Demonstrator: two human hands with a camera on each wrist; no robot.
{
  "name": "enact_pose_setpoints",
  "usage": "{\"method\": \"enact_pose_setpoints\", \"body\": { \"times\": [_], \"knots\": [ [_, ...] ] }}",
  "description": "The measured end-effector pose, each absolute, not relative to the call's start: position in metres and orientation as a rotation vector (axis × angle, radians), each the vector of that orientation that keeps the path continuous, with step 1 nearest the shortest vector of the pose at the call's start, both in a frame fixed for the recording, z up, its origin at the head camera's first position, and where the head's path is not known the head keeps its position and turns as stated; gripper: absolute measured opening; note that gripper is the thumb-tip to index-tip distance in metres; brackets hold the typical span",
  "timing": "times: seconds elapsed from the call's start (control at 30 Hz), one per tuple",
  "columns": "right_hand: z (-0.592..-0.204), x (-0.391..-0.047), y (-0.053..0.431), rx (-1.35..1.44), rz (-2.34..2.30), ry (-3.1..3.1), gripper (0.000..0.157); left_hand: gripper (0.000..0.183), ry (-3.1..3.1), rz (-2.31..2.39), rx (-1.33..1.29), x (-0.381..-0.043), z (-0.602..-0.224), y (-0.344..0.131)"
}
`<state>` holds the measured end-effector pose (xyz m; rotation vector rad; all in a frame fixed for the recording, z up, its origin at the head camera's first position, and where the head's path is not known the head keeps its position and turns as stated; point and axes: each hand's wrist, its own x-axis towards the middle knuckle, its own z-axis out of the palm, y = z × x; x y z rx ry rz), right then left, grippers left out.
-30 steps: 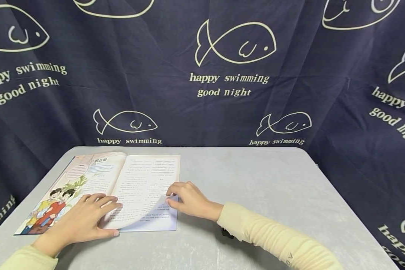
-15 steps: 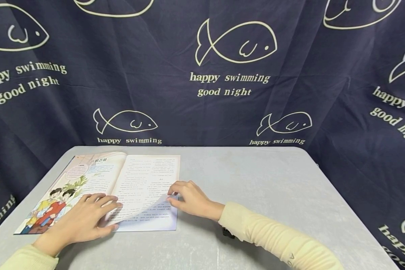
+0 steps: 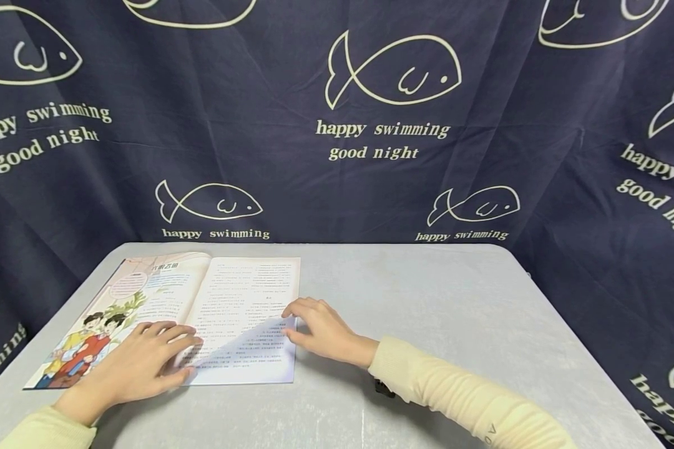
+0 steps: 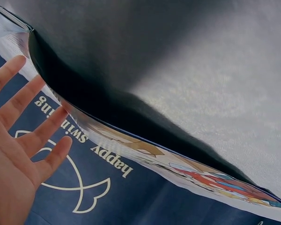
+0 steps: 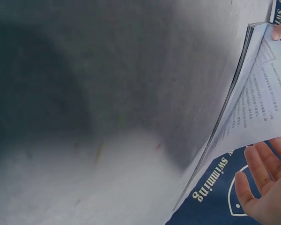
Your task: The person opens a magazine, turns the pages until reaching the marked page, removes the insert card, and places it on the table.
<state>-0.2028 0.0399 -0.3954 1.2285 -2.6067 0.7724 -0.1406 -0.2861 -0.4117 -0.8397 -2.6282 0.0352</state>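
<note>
An open book [image 3: 241, 287] lies at the left of the table, a colour illustration on its left leaf and printed text on its right. My left hand [image 3: 140, 362] rests across the lower part of the book near the fold, fingers spread and thumb by the bottom edge. At the right edge, my right hand [image 3: 326, 333] pinches a page [image 5: 267, 93] between thumb and fingers. The page's lower corner is raised and bends upward, baring text on the leaf beneath. In the left wrist view, the left fingers [image 4: 51, 124] lie straight along the illustrated leaf.
The grey table [image 3: 427, 312] extends to the right of the book. Behind it hangs a dark blue curtain [image 3: 292, 156] printed with white fish and lettering. A small dark object [image 3: 383, 388] shows under the right sleeve.
My right hand has shifted slightly right with the page corner, which is lifted further so more of the leaf below shows. The left thumb has drawn in slightly; otherwise the left hand stays in place.
</note>
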Motion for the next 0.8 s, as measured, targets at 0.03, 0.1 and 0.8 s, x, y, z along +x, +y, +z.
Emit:
{"method": "enact_pose_setpoints", "body": {
  "times": [0.03,0.1,0.8],
  "knots": [
    [-0.3949,-0.2024,0.0404,1.22,0.775,-2.614,0.027,0.039,-2.626,0.037,-0.841,-0.1407,-0.4117,-0.2864],
    [-0.3938,-0.2017,0.0413,1.205,0.785,-2.626,0.031,0.038,-2.619,0.037,-0.844,-0.141,-0.4113,-0.2871],
    [-0.3976,-0.196,0.044,1.205,0.688,-2.711,0.04,0.051,-2.594,0.032,-0.799,-0.142,-0.4053,-0.2927]
  ]
}}
